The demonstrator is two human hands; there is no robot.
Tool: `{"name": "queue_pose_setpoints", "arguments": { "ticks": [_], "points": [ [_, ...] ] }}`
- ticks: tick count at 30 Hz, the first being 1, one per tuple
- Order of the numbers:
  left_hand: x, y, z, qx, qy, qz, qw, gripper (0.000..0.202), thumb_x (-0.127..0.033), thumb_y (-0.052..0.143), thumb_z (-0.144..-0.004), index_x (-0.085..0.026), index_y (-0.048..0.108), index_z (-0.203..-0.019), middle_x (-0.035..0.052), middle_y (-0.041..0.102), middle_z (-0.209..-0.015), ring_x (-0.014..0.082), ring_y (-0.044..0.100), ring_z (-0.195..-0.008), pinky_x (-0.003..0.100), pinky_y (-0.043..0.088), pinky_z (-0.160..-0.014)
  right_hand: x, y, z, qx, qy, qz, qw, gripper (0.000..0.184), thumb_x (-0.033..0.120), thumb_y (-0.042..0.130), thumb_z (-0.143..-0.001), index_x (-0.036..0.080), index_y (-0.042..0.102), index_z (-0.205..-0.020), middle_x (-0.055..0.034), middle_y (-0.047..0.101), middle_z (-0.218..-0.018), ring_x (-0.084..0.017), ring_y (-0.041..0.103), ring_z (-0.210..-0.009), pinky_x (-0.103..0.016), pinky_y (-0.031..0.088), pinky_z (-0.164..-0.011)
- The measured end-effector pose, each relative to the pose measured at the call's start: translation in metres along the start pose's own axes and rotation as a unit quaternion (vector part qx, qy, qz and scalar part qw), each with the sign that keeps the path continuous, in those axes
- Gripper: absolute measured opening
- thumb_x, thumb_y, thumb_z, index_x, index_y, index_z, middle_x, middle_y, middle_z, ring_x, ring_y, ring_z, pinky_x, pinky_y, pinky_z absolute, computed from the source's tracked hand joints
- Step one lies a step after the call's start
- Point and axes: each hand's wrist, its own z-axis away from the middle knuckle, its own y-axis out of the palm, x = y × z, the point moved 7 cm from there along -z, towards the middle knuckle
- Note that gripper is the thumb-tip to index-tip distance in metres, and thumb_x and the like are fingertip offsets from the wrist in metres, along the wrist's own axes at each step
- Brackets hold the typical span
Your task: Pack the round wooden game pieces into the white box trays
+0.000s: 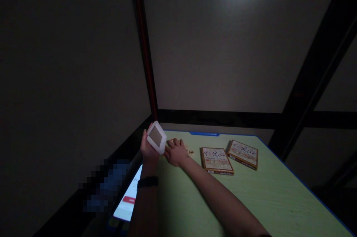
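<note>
My left hand (148, 150) is wrapped round a small white open box (163, 139), which is tilted so that its brownish inside faces me. At the far left part of the green table (189, 196), my right hand (177, 152) lies with fingers spread over small round wooden game pieces (191, 152). Most of these pieces are hidden under the hand; a few show past its edges. The box is held just left of the right hand's fingertips.
Two flat boxes lettered Chinese Chess, one nearer (217, 159) and one farther right (244, 153), lie on the table. A lit phone-like screen (128, 200) is beside my left forearm. Walls stand close behind and to the left.
</note>
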Motion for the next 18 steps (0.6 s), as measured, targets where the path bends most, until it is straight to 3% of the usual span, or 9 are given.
{"name": "queue_pose_setpoints", "arguments": {
  "ticks": [6,9,11,13,15,18],
  "points": [
    [0.000,0.000,0.001,0.014,-0.030,0.028,0.999,0.053,-0.052,0.045,-0.095,-0.016,0.064,-0.129,0.0092,0.073,-0.114,0.0215,0.070,-0.097,0.031,0.053,-0.085,-0.001,0.000,-0.007,0.000,0.005,-0.011,1.000,0.044,0.045,0.036,-0.101,0.025,0.060,-0.132,-0.0130,0.056,-0.141,-0.035,0.038,-0.138,-0.061,0.028,-0.109],
    [-0.001,0.000,0.003,0.005,-0.048,0.052,0.997,0.057,-0.055,0.041,-0.095,-0.017,0.061,-0.133,0.0103,0.073,-0.115,0.0225,0.070,-0.096,0.034,0.052,-0.090,-0.010,-0.009,0.000,-0.058,0.012,-0.070,0.996,0.044,0.041,0.036,-0.102,0.022,0.055,-0.136,-0.0129,0.053,-0.146,-0.032,0.036,-0.141,-0.057,0.026,-0.114],
    [0.001,0.003,0.006,0.002,-0.064,0.074,0.995,0.061,-0.058,0.038,-0.095,-0.018,0.059,-0.135,0.0110,0.072,-0.117,0.0235,0.070,-0.098,0.037,0.051,-0.093,-0.025,-0.021,0.008,-0.116,0.041,-0.140,0.982,0.043,0.038,0.031,-0.104,0.019,0.059,-0.131,-0.0132,0.059,-0.140,-0.028,0.043,-0.137,-0.051,0.030,-0.115],
    [0.006,0.010,0.012,0.008,-0.082,0.092,0.992,0.064,-0.061,0.037,-0.093,-0.019,0.058,-0.136,0.0115,0.071,-0.120,0.0254,0.069,-0.101,0.040,0.050,-0.095,-0.045,-0.033,0.019,-0.169,0.099,-0.234,0.952,0.045,0.040,0.026,-0.105,0.019,0.065,-0.117,-0.0132,0.069,-0.120,-0.026,0.058,-0.122,-0.044,0.042,-0.107],
    [0.015,0.019,0.019,0.019,-0.101,0.096,0.990,0.064,-0.061,0.037,-0.093,-0.020,0.057,-0.138,0.0118,0.070,-0.121,0.0270,0.069,-0.103,0.042,0.050,-0.095,-0.065,-0.036,0.029,-0.189,0.166,-0.356,0.900,0.048,0.048,0.027,-0.104,0.020,0.065,-0.110,-0.0104,0.074,-0.098,-0.023,0.070,-0.093,-0.037,0.055,-0.086],
    [0.036,0.035,0.030,0.048,-0.148,0.076,0.985,0.060,-0.055,0.038,-0.094,-0.020,0.054,-0.140,0.0117,0.071,-0.118,0.0277,0.069,-0.101,0.043,0.051,-0.092,-0.076,-0.025,0.040,-0.140,0.220,-0.522,0.812,0.043,0.054,0.041,-0.099,0.020,0.056,-0.119,-0.0042,0.070,-0.075,-0.017,0.067,-0.055,-0.027,0.054,-0.051]
  ]
}}
